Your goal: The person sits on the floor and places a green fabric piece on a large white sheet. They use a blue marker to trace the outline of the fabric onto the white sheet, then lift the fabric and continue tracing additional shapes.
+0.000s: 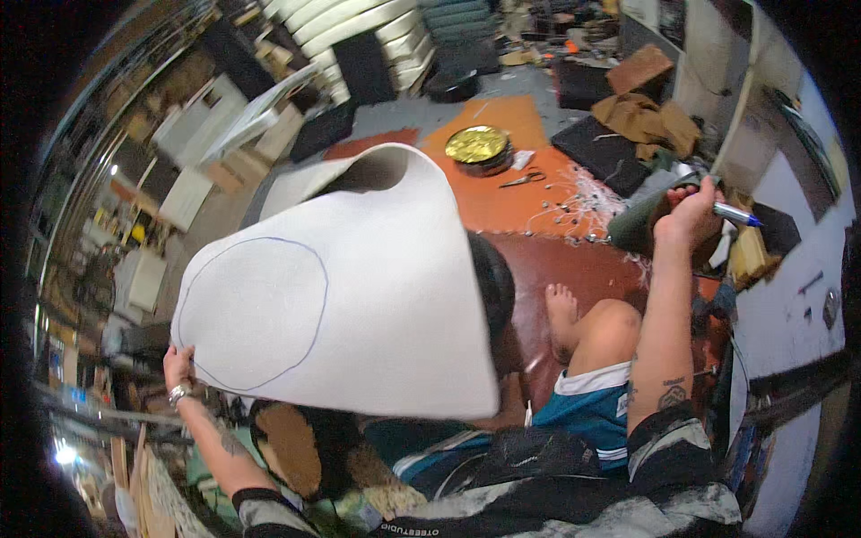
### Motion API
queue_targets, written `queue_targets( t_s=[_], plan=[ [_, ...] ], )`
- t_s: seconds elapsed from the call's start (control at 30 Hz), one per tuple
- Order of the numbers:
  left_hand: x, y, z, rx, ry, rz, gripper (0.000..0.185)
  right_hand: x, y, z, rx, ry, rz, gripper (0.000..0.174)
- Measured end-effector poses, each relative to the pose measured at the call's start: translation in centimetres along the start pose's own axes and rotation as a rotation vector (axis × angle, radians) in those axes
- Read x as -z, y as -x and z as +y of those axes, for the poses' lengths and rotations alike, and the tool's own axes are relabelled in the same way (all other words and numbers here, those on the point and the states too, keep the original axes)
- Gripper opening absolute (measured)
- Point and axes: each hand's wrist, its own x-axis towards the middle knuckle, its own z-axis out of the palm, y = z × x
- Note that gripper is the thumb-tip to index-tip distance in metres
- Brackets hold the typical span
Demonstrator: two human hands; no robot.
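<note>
A large white flexible sheet (403,289) lies across my lap, its far end curled over. Blue ink marks a closed, roughly round outline (327,282) on its left part. At the sheet's left edge, beside the outline, my left hand (178,366) pinches the material. My right hand (689,212) is raised well to the right, apart from the sheet. It is closed around a silver marker pen (736,214) with a blue end pointing outward. What lies under the sheet is mostly hidden.
Ahead, scissors (523,179) lie on orange material (491,202) near a round container with a shiny yellow top (477,144). Several small dark pieces with white strings (585,208) spread rightward. Stacked cushions (356,33) stand behind; a white surface (787,296) borders the right.
</note>
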Motion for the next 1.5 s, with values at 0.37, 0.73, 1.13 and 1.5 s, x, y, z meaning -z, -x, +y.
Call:
queue_targets(
  t_s=[0.37,0.73,1.13,1.5],
  plan=[
    [-29.2,26.9,5.1,-0.175,-0.181,-0.570,0.080,-4.5,8.1,3.3,0.109,0.383,-0.211,0.022],
    [-24.6,44.6,9.8,-0.406,-0.214,-0.633,0.067,-6.5,25.7,-0.7,-1.059,0.114,-1.396,0.022],
    [-21.2,50.0,-4.2,0.908,1.415,-0.001,0.056,0.2,36.5,17.5,-1.158,0.821,-1.624,0.028],
    [-19.8,46.2,2.2,1.064,1.079,-0.396,0.030,10.1,30.3,37.0,-0.145,1.469,-1.218,0.054]
  ],
)
